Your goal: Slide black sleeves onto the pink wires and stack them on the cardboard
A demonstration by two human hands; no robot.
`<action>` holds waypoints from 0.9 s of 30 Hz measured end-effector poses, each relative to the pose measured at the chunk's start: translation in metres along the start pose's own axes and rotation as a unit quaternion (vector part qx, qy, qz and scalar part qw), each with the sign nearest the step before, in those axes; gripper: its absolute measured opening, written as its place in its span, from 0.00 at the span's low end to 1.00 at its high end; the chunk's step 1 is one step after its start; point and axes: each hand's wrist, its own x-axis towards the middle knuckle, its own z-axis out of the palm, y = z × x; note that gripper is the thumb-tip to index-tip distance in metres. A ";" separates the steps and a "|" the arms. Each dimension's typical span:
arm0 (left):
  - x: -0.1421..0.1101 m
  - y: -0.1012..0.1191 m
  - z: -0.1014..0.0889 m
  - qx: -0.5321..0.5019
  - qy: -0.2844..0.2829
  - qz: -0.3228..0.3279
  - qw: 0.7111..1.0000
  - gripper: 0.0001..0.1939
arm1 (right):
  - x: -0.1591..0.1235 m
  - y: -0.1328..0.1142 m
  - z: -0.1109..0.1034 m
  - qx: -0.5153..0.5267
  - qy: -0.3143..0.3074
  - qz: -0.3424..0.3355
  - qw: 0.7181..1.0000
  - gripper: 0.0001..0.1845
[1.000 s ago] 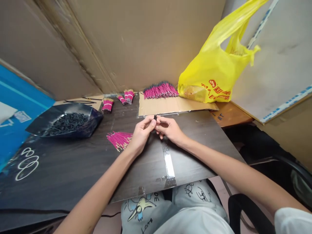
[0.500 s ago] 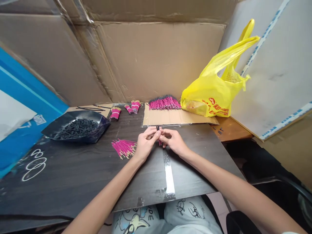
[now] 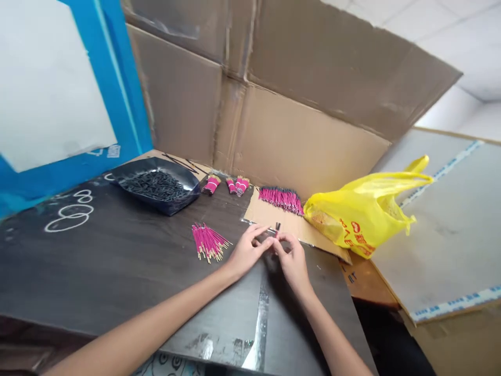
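My left hand and my right hand meet at the fingertips over the table, near the front edge of the cardboard sheet. Between them stand a few short pink wires with black sleeves on their upper ends, pinched in my right fingers. The left thumb presses at the same spot, while its index finger reaches out beside it. Fingers cover the wires' lower part. To the left lies a loose fan of pink wires with gold-coloured tips. Farther back, a black tray holds many small black sleeves.
Banded pink bundles stand at the back. On the cardboard sheet lies a row of black-ended pink wires, beside a yellow plastic bag. White rubber bands lie at left. Cardboard walls rise behind.
The view has turned and tilted, so the scene sits differently in the picture. My hands remain together at the wires; the left index finger looks more stretched out, and the black ends show more.
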 end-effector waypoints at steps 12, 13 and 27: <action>-0.017 -0.006 -0.001 0.344 0.016 0.282 0.895 0.19 | 0.185 -0.008 0.024 -0.414 0.025 0.086 0.906 0.14; -0.017 -0.007 -0.003 0.362 0.017 0.290 0.886 0.19 | 0.198 -0.007 0.030 -0.436 0.022 0.100 0.894 0.15; -0.017 -0.015 0.001 0.409 -0.021 0.358 0.839 0.08 | 0.246 0.014 0.060 -0.549 -0.041 0.105 0.828 0.17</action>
